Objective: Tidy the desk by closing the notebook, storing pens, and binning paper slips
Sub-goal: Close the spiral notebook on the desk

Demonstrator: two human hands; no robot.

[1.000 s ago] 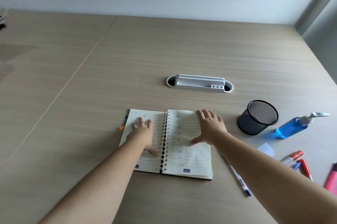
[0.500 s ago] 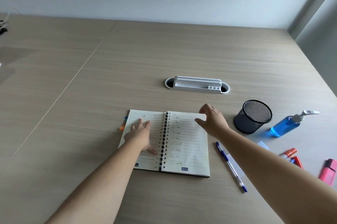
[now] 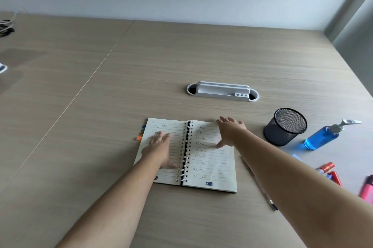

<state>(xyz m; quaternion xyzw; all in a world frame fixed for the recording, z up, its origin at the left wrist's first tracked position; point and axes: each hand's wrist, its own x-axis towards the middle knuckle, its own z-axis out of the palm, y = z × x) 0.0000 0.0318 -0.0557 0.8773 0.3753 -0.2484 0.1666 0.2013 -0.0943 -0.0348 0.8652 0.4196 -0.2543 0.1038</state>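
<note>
A spiral notebook (image 3: 210,165) lies open and flat on the wooden desk, lined pages with handwriting facing up. My left hand (image 3: 159,150) rests flat on the left page, fingers spread. My right hand (image 3: 230,131) lies over the upper right corner of the right page, fingers apart, holding nothing. A blue pen (image 3: 260,187) lies on the desk right of the notebook, partly under my right forearm. A black mesh pen cup (image 3: 285,126) stands to the right. A small white paper slip (image 3: 296,157) peeks out beside my forearm. Red markers (image 3: 329,171) and a pink highlighter (image 3: 367,189) lie at the right edge.
A blue liquid pump bottle (image 3: 323,136) lies beside the pen cup. A white cable grommet tray (image 3: 222,91) is set into the desk behind the notebook. Coloured sticky tabs (image 3: 140,133) stick out at the notebook's left edge. Cables (image 3: 6,25) sit far left.
My right hand lifted off the middle of the right page and shifted to its upper right corner. The left hand stayed on the left page. The view tilted slightly.
</note>
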